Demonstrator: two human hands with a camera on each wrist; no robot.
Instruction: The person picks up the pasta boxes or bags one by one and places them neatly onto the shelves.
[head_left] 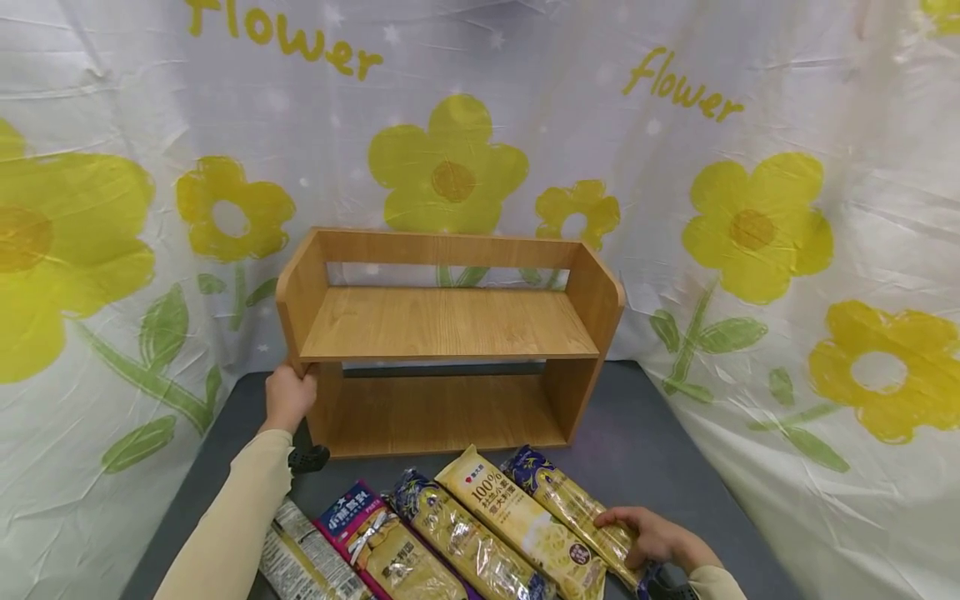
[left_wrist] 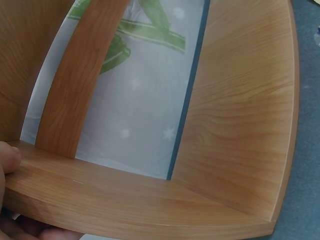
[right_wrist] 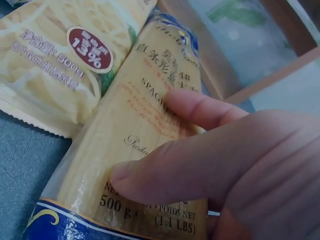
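Note:
A two-tier wooden shelf point(head_left: 450, 325) stands upright on the dark table. My left hand point(head_left: 291, 396) grips its left side panel, with the thumb point(left_wrist: 9, 157) on the inner face and the other fingers round the outside in the left wrist view. At the right end of a row of pasta packs lies a clear pack of spaghetti point(head_left: 573, 500) with blue ends. My right hand point(head_left: 660, 537) holds this pack near its lower end. In the right wrist view the thumb and forefinger lie across the spaghetti pack point(right_wrist: 95, 160); the other fingers are mostly hidden.
Left of the held pack lie a cream pasta pack point(head_left: 525, 517), another blue-ended pack point(head_left: 468, 533), a pink-and-blue pack point(head_left: 397, 550) and a pack with printed text point(head_left: 307, 550). The grey table point(head_left: 675, 467) meets a flower-print curtain point(head_left: 645, 167) behind the shelf.

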